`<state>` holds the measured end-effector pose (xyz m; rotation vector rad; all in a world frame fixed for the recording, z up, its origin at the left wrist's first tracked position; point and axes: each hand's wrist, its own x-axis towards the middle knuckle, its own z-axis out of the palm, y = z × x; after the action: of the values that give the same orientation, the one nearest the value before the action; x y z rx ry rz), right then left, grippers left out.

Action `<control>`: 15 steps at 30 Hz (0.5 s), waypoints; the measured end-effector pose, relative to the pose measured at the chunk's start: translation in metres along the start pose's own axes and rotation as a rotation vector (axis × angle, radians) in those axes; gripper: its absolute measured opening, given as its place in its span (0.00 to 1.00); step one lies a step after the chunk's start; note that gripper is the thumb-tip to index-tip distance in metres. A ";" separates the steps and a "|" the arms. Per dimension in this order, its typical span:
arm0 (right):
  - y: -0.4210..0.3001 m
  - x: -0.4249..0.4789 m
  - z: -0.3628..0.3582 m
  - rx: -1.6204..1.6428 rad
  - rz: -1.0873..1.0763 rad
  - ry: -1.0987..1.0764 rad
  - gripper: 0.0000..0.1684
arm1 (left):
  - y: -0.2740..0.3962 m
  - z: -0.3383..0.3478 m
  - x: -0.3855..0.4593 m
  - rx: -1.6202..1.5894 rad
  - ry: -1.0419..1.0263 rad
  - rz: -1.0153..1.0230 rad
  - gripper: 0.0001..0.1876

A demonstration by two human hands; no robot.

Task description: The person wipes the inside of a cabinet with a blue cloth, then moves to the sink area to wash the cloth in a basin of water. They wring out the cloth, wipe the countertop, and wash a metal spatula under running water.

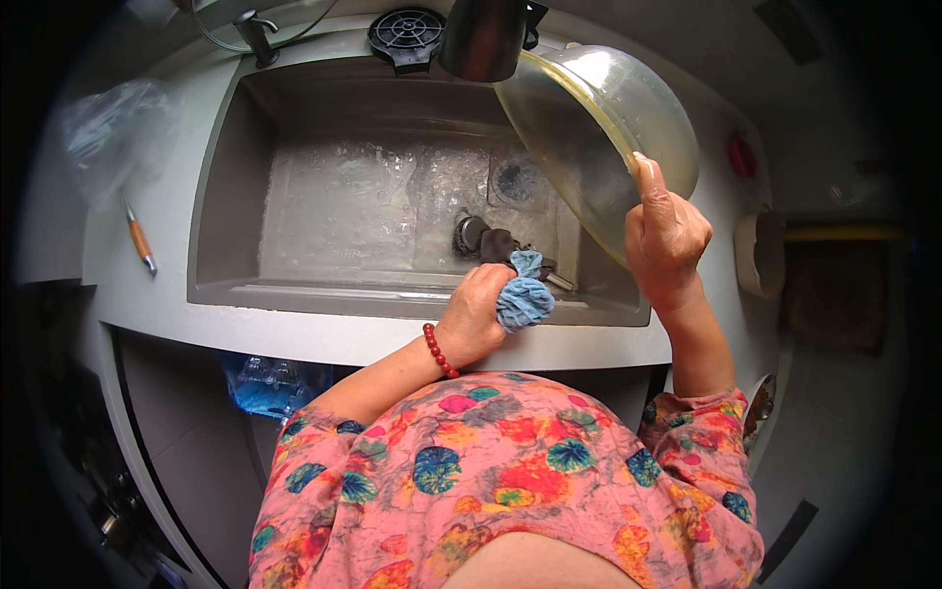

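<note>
My left hand [477, 311] is closed around a bunched blue cloth [525, 300] at the front edge of the grey sink [235, 213]. With fingers and thumb at its yellowish rim, my right hand [666, 228] grips a large translucent bowl [655, 110]. The bowl is tilted on its side over the sink's right part, its opening facing left. Dark cloth or sponge-like items [497, 245] lie in the sink just beyond the blue cloth, beside a round metal-topped piece [471, 232]. Shallow water covers the sink floor, and a drain [515, 182] shows at the right.
A wooden-handled knife [140, 239] and a clear plastic bag [121, 136] lie on the left counter. Behind the sink stand a metal dispenser [257, 37], a black glass rinser [407, 33] and a dark cylindrical object [482, 40]. A light container [759, 254] is at the right.
</note>
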<state>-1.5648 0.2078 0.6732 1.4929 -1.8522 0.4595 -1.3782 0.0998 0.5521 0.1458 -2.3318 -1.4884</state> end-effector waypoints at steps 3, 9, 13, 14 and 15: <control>-0.009 0.002 -0.002 0.060 -0.054 -0.032 0.26 | 0.003 0.001 0.000 -0.029 0.028 0.002 0.19; -0.038 0.012 0.000 0.322 -0.157 -0.086 0.29 | 0.005 -0.003 -0.006 -0.037 0.059 0.003 0.20; -0.052 0.025 0.017 0.456 -0.219 -0.035 0.29 | 0.008 -0.010 -0.009 0.010 0.118 0.039 0.20; -0.057 0.030 0.024 0.492 -0.224 -0.014 0.29 | 0.009 -0.011 -0.009 0.004 0.155 0.047 0.20; -0.063 0.034 0.033 0.529 -0.227 0.007 0.29 | 0.009 -0.014 -0.011 -0.002 0.191 0.053 0.20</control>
<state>-1.5175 0.1447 0.6647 2.0151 -1.5971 0.8881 -1.3620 0.0945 0.5625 0.2140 -2.1666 -1.3870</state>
